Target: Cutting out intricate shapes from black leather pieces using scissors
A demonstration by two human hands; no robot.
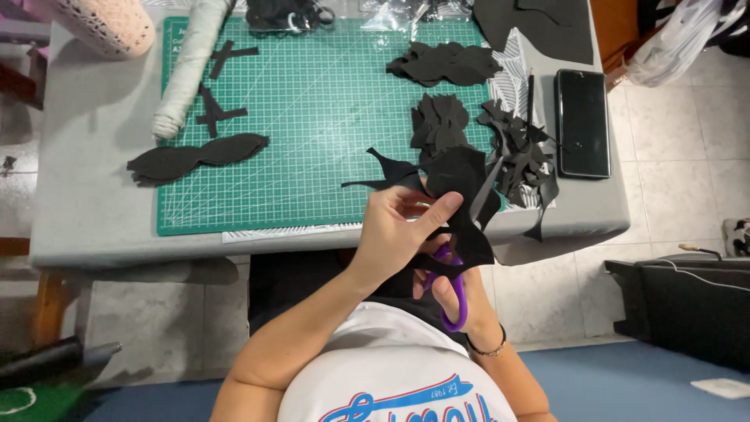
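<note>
A piece of black felt (461,195) is held up over the near edge of the grey table (94,172), just in front of the person's chest. Its jagged outline runs roughly upright in the view, with a thin pointed strip reaching out to the left over the green cutting mat (312,101). The left hand (394,230) pinches it, thumb pressed across the front and the other fingers curled behind. Below, the right hand (453,293) is closed through the purple handles of a pair of scissors (455,301), which point up into the lower edge of the felt; the blades are hidden behind the felt.

On the mat lie stacks of cut black shapes (445,64), a petal-like pile (439,125) and a long double-lobed stack (195,156) at the left edge. A heap of black scraps (519,152) sits to the right, beside a dark phone (582,121). A wrapped white roll (187,66) lies along the mat's left side, near a pale woven basket (105,23) whose contents cannot be seen.
</note>
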